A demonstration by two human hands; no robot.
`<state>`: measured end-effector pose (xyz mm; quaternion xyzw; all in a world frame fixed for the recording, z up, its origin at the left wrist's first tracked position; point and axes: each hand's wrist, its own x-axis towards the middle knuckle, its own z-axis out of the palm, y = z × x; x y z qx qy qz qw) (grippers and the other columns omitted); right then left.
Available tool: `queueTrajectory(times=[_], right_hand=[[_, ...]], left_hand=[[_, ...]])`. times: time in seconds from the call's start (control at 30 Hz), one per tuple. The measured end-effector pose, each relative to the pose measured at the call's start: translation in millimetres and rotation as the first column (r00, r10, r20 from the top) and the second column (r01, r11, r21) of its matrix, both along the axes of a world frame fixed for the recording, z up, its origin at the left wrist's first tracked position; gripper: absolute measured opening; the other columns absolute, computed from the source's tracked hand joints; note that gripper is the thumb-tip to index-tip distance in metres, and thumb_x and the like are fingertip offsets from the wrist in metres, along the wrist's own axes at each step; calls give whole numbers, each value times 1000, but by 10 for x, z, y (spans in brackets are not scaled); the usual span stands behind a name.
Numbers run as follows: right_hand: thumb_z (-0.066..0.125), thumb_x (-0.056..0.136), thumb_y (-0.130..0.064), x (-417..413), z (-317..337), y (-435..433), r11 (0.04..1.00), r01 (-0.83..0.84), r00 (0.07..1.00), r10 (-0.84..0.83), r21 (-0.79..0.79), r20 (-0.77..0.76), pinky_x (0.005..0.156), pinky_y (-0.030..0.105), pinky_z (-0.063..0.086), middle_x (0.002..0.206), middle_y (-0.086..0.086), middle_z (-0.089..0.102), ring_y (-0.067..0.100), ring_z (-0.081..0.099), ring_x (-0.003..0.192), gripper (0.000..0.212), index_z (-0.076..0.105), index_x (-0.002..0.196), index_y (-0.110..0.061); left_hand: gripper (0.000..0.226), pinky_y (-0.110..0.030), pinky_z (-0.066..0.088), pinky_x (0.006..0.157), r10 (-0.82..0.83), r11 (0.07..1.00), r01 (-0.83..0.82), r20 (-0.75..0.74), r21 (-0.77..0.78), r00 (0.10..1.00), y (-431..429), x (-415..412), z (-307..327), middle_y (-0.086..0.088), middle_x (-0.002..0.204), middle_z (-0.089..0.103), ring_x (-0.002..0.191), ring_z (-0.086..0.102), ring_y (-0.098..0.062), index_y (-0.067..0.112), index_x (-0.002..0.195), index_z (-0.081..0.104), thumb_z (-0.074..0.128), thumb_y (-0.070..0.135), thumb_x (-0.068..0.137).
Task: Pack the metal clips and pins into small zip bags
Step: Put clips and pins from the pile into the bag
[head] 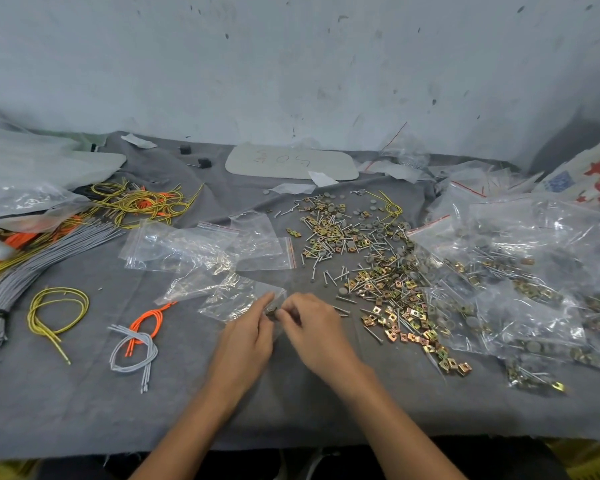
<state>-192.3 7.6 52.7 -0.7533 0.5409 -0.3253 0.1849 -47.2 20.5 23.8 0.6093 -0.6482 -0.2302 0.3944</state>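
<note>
On grey cloth [84,410], left hand [246,337] and right hand [312,327] meet, pinching a zip bag [232,299].

1. A table covered with a grey cloth [84,410] carried everything.
2. A loose heap of metal clips and pins [378,271] was spread right of the middle.
3. Left of the heap lay empty zip bags [205,247], partly overlapping.
4. At the right edge, filled bags [534,289] were piled.
5. On the left lay a yellow cord loop [59,290], an orange cord [146,320], grey cords [132,336] and a tied grey bundle [49,254].
6. A pale flat panel [291,164] lay at the back, near the wall.
</note>
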Motion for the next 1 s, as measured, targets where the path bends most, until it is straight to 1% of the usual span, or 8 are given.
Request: queueTrajectory(times=[0.13,0.33,0.43,0.53,0.63,0.7,0.87,1.0], right_hand=[[63,94,-18,-2,-26,-21,1000,-14,1000,14,9,-15,86,33,46,101,2,63,20,59,95,11,69,103,-15],[61,89,-4,-163,5,74,991,54,955,-86,119,283,80,14,49,94,-10,69,1,63,88,23,70,101,-21],[62,87,-1,-64,13,90,976,-35,879,-72,214,472,75,13,47,89,-7,68,-1,62,81,24,68,98,-22],[58,87,5,83,0,73,964,-94,856,-50,251,515,73,15,48,88,-4,68,-1,63,77,27,68,99,-17],[51,87,6,147,-5,56,970,-102,888,-11,219,460,84,21,52,95,-3,72,4,67,90,33,66,96,-21],[48,88,5,125,-3,58,980,-109,920,37,165,390,89,16,49,100,-8,72,1,66,99,33,65,98,-21],[56,93,-5,-238,34,56,993,-56,966,28,102,258,85,16,49,98,-14,70,-3,64,95,24,63,101,-27],[60,95,-15,-853,52,-52,982,176,981,-168,75,-98,84,33,50,102,-4,69,14,64,94,11,67,98,-23]], left_hand=[[58,-35,50,85,7,1000,-7,-5,-8,1000,10,-7,16,-1,100,75,98,67,-23,30,141,55,34,35,87],[57,-40,52,84,25,1000,-25,-2,-17,1000,19,-12,31,-5,96,74,94,66,-29,29,141,57,34,34,89],[57,-39,52,85,15,1000,-15,-1,5,1000,31,-5,45,-1,96,75,94,67,-25,32,141,55,35,34,88],[57,-38,51,84,10,999,-11,24,30,1000,34,-9,58,6,101,74,98,67,-22,36,140,54,34,35,87],[48,-34,51,79,-6,1000,6,8,19,1000,29,-2,57,16,97,71,93,66,-14,42,129,56,36,30,86],[45,-33,50,77,-1,1000,1,11,-1,1000,27,-3,49,17,93,70,89,65,-13,43,124,56,37,28,87],[46,-38,51,85,40,999,-40,14,-23,999,5,-21,-13,-2,104,75,99,67,-29,29,137,59,41,26,95],[43,-39,51,83,43,999,-44,-6,-21,999,-13,-25,-17,-5,98,75,95,66,-32,25,138,60,47,15,99]])
